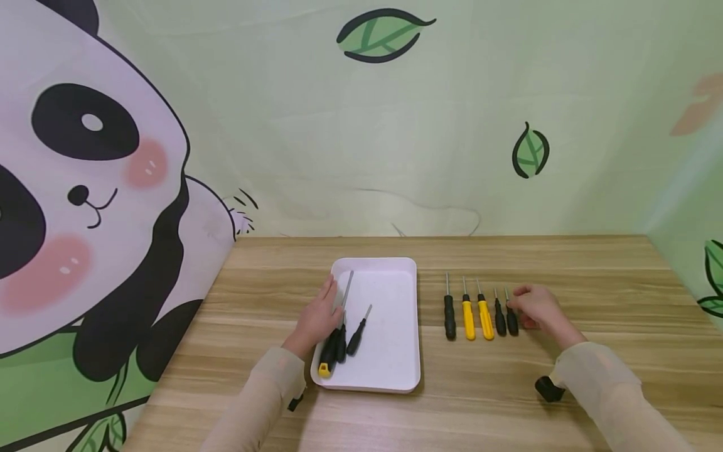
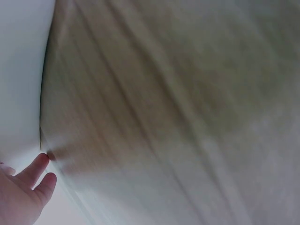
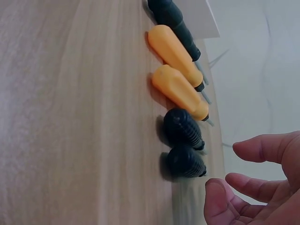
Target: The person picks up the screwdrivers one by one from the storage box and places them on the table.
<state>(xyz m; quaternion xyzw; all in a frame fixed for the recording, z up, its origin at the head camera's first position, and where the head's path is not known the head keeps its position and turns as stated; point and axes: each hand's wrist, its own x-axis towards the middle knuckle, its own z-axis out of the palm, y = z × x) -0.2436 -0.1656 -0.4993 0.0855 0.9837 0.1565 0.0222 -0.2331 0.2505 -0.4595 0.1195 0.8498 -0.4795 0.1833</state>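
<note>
My left hand [image 1: 319,317] rests at the left rim of a white tray [image 1: 390,333], fingers extended along it. Inside the tray lie a large black screwdriver with a yellow end [image 1: 327,356] and two smaller black screwdrivers, one [image 1: 341,346] beside it and one [image 1: 356,340] farther right. To the tray's right my right hand [image 1: 539,307] hovers beside the rightmost small black screwdriver [image 1: 511,321] of a row. In the right wrist view, thumb and fingers [image 3: 255,187] are spread apart with nothing between them, close to that screwdriver's black handle [image 3: 185,161].
The row also holds a larger black screwdriver [image 1: 449,317], two yellow-handled screwdrivers [image 1: 469,319] and another small black screwdriver [image 1: 500,321], all shafts pointing away. They lie on a wood-grain table [image 1: 480,389]. Behind it stands a printed backdrop [image 1: 282,125].
</note>
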